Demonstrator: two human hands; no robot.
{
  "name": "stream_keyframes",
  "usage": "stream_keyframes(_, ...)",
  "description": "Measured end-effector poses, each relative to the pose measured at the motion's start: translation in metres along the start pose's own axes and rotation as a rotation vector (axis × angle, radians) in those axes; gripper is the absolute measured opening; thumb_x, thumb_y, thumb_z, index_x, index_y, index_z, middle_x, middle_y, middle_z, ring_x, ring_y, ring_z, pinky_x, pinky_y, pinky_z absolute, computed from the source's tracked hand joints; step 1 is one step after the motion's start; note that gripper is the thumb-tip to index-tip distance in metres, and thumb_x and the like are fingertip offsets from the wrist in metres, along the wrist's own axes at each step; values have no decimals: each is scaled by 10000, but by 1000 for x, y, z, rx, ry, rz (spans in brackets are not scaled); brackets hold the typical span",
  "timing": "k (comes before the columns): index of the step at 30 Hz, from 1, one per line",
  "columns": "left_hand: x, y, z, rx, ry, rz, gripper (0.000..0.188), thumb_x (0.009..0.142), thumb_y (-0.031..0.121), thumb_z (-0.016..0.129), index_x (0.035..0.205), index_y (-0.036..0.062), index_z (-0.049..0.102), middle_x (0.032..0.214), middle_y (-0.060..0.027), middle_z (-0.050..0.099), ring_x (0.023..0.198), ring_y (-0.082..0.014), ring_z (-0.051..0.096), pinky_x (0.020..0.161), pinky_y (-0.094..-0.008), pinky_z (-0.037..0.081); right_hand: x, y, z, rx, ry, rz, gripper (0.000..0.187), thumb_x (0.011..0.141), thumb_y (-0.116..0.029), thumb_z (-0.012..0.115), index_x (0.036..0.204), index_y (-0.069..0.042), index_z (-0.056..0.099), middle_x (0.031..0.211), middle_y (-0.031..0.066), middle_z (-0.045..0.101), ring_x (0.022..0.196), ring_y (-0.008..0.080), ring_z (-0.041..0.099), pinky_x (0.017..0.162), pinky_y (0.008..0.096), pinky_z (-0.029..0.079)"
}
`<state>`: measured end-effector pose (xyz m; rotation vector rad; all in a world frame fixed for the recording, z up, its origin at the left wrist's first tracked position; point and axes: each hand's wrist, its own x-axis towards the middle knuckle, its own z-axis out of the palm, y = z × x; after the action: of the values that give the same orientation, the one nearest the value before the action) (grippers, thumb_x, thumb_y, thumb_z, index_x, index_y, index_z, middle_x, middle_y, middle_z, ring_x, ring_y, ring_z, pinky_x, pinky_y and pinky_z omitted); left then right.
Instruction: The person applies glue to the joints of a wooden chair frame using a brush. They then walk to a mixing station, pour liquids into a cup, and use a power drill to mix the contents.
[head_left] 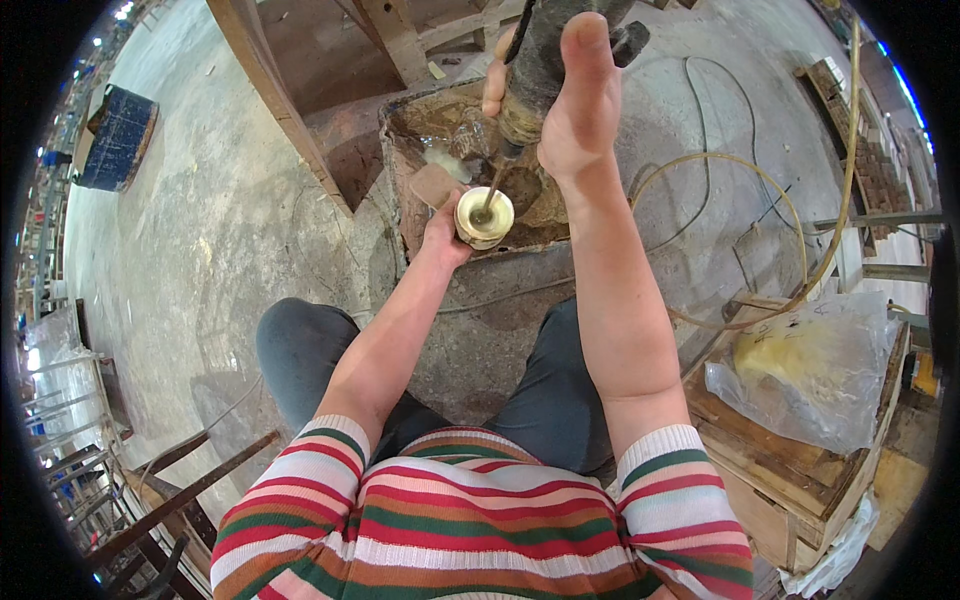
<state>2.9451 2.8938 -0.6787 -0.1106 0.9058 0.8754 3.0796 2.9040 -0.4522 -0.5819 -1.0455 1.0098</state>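
Observation:
My left hand (447,232) is closed around a small cup (482,238) with cream-coloured liquid in it. A thin metal rod (495,180) reaches down into that cup. The rod comes from the nose of a dirty dark power drill (537,75), which my right hand (583,115) grips, its fingers wrapped round the far side and its thumb on top. Just beyond my left hand is a flat tan piece (435,186); whether my fingers touch it, I cannot tell. Both hands are over a grimy shallow tray (402,215) on the floor.
A wooden frame (290,100) stands beyond the tray at the left. Yellowish hose (735,158) and dark cables (703,120) loop across the floor at the right. A plastic bag (810,375) lies on a wooden box (750,410) near my right side. Far left sits a blue bucket (118,138).

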Motion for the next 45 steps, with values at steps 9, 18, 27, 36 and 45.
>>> stream_keyframes(9,2,0,-3,-4,17,-9,321,934,328,397,1104,85,520,1094,-47,573,1035,-242,532,920,-439,423,0,2,-3,-13,6,36,519,801,-558,545,830,-40,565,650,36,561,533,111,516,488,231,404)
stream_keyframes(18,4,-1,-1,-7,-9,16,322,937,325,391,1118,91,520,1116,-61,567,1033,-246,536,920,-445,423,5,9,-9,9,-46,-33,512,809,-546,542,817,-34,558,650,47,559,538,120,517,483,235,404)
stream_keyframes(27,10,-1,-7,27,-19,-55,342,933,343,394,1125,99,537,1141,-77,557,1061,-274,516,932,-477,401,5,8,-6,1,-35,7,501,817,-540,535,835,-39,546,626,49,550,510,119,509,468,236,399)
stream_keyframes(36,11,2,-8,-11,24,12,331,932,341,397,1121,113,544,1148,-65,556,1062,-272,516,940,-484,390,7,12,-9,32,-31,-41,497,825,-527,529,839,-31,551,633,62,563,518,128,521,471,242,408)
stream_keyframes(45,8,3,-4,-25,28,48,352,933,339,399,1158,92,507,1182,-69,538,1090,-261,503,956,-466,382,4,13,-16,100,30,1,535,843,-534,494,879,-5,561,656,77,573,541,150,536,500,257,431)
